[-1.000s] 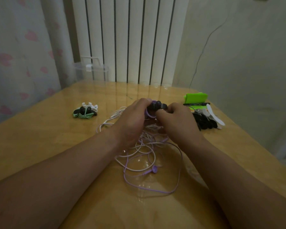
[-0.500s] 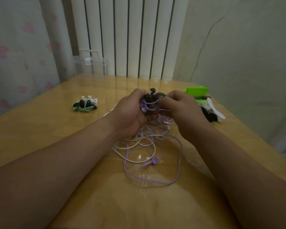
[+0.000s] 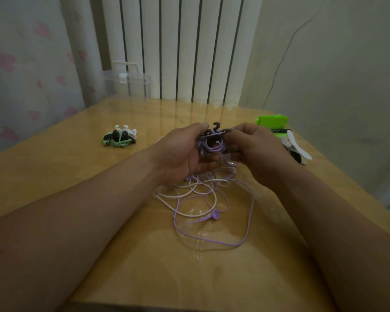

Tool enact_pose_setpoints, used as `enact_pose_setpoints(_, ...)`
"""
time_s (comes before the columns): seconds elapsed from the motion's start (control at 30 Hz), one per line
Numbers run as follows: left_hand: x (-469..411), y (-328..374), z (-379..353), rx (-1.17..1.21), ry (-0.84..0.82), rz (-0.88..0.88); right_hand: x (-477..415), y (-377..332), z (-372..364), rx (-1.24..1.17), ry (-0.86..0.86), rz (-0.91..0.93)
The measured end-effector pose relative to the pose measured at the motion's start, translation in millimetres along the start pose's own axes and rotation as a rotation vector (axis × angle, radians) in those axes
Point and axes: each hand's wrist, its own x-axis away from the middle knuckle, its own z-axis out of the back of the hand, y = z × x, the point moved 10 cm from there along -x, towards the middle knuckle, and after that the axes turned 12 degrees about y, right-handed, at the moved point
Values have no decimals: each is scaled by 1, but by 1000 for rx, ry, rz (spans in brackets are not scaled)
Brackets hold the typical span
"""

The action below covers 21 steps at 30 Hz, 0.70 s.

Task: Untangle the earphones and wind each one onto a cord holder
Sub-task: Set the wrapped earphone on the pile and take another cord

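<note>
Purple cord (image 3: pixel 212 147) winding in hand, head view: gripping the black cord holder (image 3: pixel 215 131) in the curled left hand (image 3: pixel 184 154), pinching its other end with the right hand (image 3: pixel 253 149), above the middle of the table (image 3: pixel 212 278). Next, judging by loose loops (image 3: pixel 249 212) trailing toward the near edge, tangling a white cord (image 3: pixel 196 215): feeding slack, teasing apart.

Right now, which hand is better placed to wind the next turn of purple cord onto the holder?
Probably the right hand: its fingers pinch the edge of the holder, above the loose cord, while the left hand cradles the holder.
</note>
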Motion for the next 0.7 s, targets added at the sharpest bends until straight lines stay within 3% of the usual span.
enact_pose_setpoints(0.4,2,6,-2,155,-25,-17,-1,-10,10,212,88,164)
enact_pose_setpoints(0.7,-4,12,5,107,10,-64,1,-18,11,383,156,292)
